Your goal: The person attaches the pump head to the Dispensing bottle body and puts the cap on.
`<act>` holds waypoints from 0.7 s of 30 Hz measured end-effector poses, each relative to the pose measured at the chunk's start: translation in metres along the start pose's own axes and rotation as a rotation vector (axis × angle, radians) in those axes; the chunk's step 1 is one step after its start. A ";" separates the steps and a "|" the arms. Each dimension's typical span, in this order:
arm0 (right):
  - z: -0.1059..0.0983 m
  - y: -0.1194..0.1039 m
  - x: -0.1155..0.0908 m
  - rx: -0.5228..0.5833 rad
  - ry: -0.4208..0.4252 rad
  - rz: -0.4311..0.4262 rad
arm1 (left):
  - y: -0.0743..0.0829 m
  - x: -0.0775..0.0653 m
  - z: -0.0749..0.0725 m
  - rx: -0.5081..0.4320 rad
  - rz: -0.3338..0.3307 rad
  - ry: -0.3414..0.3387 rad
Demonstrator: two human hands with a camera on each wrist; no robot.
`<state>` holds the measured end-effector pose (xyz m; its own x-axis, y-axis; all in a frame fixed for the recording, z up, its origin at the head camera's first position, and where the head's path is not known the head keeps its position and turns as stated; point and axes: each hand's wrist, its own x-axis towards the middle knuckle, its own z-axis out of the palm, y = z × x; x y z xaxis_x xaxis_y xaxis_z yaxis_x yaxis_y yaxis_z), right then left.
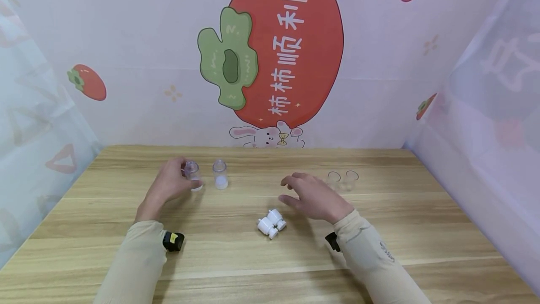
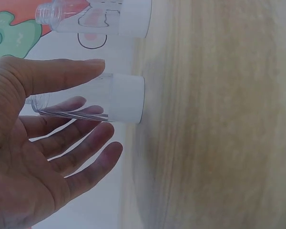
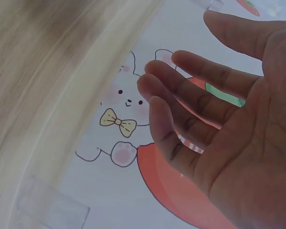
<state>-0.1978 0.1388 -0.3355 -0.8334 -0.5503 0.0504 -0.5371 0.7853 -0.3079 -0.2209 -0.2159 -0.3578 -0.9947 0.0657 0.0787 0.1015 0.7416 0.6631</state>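
Observation:
Around a small clear bottle with a white base (image 1: pixel 196 186), my left hand (image 1: pixel 170 182) is held with thumb on one side and fingers on the other. In the left wrist view the fingers (image 2: pixel 93 179) are spread and only slightly bent beside the bottle (image 2: pixel 126 99), which stands upright on the table. A second such bottle (image 1: pixel 220 177) stands just to its right. My right hand (image 1: pixel 314 196) hovers over the table with loosely bent fingers and holds nothing. Nearest to it, on the near left, lie two white pump heads (image 1: pixel 266 227) (image 1: pixel 276 218) side by side.
Two clear, thin-rimmed covers (image 1: pixel 333 181) (image 1: pixel 351 179) stand on the wooden table (image 1: pixel 236 266) to the right, beyond my right hand. A printed backdrop (image 1: pixel 379 111) rises at the table's back edge, with hanging cloth at both sides.

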 end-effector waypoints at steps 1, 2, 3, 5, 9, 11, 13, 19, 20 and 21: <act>0.000 0.000 0.000 0.007 -0.001 -0.006 | 0.000 0.000 0.000 0.005 0.001 -0.001; 0.000 -0.001 0.000 0.014 -0.003 -0.012 | -0.001 0.000 0.000 0.008 0.000 -0.003; 0.001 -0.001 0.000 0.019 -0.003 -0.019 | -0.001 0.000 0.000 0.012 0.000 -0.005; 0.002 -0.001 0.001 0.035 -0.005 -0.032 | -0.001 -0.001 0.000 0.010 -0.001 -0.009; 0.004 -0.002 0.002 0.067 -0.007 -0.048 | -0.002 -0.001 0.001 0.010 0.002 -0.015; 0.006 -0.003 0.003 0.089 -0.010 -0.046 | -0.002 -0.002 0.001 0.011 0.005 -0.015; 0.008 -0.004 0.004 0.102 -0.008 -0.045 | -0.002 -0.001 0.002 0.011 0.004 -0.012; 0.012 -0.007 0.005 0.114 -0.017 -0.038 | -0.003 -0.001 0.003 0.015 0.006 -0.009; 0.012 -0.007 0.005 0.115 -0.025 -0.035 | -0.003 -0.001 0.003 0.016 0.006 -0.009; 0.012 -0.007 0.005 0.115 -0.035 -0.030 | -0.003 -0.001 0.003 0.017 0.005 -0.008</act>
<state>-0.1966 0.1271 -0.3449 -0.8109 -0.5845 0.0290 -0.5421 0.7316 -0.4134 -0.2204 -0.2165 -0.3621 -0.9943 0.0746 0.0757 0.1059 0.7526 0.6499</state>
